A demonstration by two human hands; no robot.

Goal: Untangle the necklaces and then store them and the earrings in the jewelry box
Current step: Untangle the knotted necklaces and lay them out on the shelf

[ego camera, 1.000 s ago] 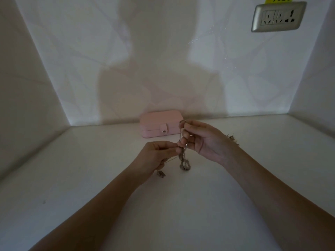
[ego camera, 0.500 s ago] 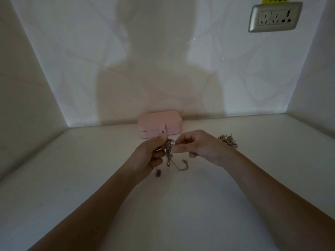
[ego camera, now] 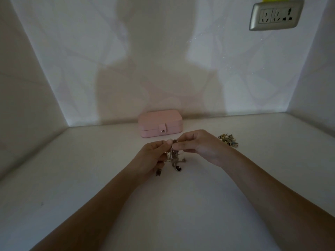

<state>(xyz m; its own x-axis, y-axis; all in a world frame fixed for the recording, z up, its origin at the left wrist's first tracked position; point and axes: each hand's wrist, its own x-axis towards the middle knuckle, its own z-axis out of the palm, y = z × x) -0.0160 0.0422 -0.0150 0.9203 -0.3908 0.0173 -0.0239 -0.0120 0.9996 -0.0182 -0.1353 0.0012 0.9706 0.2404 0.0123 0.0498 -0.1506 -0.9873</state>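
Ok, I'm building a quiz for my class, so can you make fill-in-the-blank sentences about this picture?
1. The left hand and the right hand both pinch the tangled ____.
2. The lid of the pink jewelry box is ____.
3. The pile of earrings lies to the ____ of the right hand.
Missing words: necklaces, closed, right.

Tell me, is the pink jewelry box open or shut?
Shut: the pink jewelry box has its lid down and its snap tab fastened at the front.
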